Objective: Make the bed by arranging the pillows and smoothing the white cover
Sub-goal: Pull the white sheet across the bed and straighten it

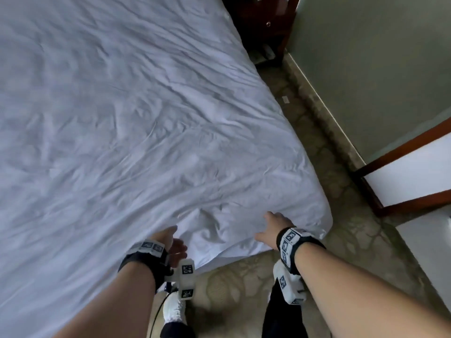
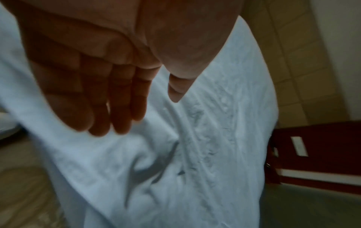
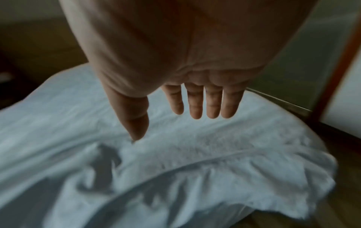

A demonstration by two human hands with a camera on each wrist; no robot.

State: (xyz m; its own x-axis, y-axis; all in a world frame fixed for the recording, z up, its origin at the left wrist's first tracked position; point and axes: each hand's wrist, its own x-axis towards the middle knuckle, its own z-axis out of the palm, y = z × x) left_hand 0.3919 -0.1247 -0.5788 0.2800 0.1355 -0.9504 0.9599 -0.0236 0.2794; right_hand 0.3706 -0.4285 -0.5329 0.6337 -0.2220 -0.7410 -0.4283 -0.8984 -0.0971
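- Patterned carpet (image 1: 246, 279) underfoot at the foot corner of the bed; we stand here, one white shoe (image 1: 173, 311) visible between our forearms.
- Our left hand (image 1: 172, 242) hangs at the near hem of the white cover (image 1: 136, 132), fingers (image 2: 117, 108) straight and together, palm facing the cloth; the left wrist view shows nothing grasped.
- Our right hand (image 1: 271, 228) is nearer the corner, fingers (image 3: 195, 101) extended and slightly spread, also released. Whether either palm actually touches the cloth we cannot tell; both views are blurred.
- Judgement: flat, unclenched hands suit a sweeping stroke that pushes wrinkles out, not a pull on the hem.
- Between the two hands the cover is bunched into a soft fold, and its corner (image 1: 322, 215) droops over the mattress edge toward the carpet. This is probably why both hands work here.
- Farther up, the cover lies across the whole bed with fine creases throughout; smoothing seems only partly done.
- No pillows appear in any view, so their state is unknown.
- Beyond the bed: a dark wooden nightstand (image 1: 256, 23), a green wall (image 1: 366, 57), and a wood-framed panel (image 1: 402, 167) at right.
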